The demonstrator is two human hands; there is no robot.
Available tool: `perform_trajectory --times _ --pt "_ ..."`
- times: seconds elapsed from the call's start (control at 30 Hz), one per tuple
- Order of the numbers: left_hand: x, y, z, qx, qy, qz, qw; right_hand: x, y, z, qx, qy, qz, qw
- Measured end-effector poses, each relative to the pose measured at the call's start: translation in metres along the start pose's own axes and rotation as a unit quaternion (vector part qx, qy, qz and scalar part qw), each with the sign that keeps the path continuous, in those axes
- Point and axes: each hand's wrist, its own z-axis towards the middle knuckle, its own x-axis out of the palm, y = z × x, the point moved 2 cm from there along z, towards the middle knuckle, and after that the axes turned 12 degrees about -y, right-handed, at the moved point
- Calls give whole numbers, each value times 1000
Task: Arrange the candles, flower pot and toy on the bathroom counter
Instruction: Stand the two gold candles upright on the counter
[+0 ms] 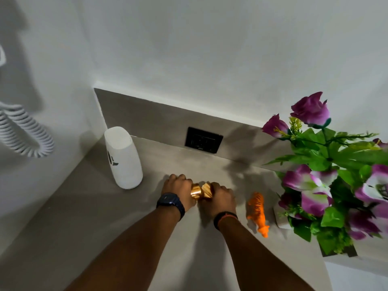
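Candles, two shiny gold metal-cupped ones (201,191), being positioned: arrangement partly complete.
Left hand (178,191) and right hand (222,198) each grasp one; orange plastic tiger toy (257,213) and purple artificial-flower pot (282,217) stand right of the right hand.

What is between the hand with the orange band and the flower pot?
The orange toy tiger stands on the counter between the right hand and the flower pot, seen in the head view.

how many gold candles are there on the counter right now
2: the left gold candle in the left hand, the right gold candle in the right hand, touching mid-counter. The hands may hide others.
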Motion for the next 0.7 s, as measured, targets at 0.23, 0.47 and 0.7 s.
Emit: perform_trajectory --times 0.23,0.47,0.7 --pt "6 7 -13 -178 -92 -275 940 -8 -16 -15 155 -101 216 958" --pt "20 0 -23 -173 -102 -351 915 -2 -31 -28 147 -131 272 942" --pt "19 9 -37 -171 -106 -342 918 -10 -16 -42 104 -208 240 942"
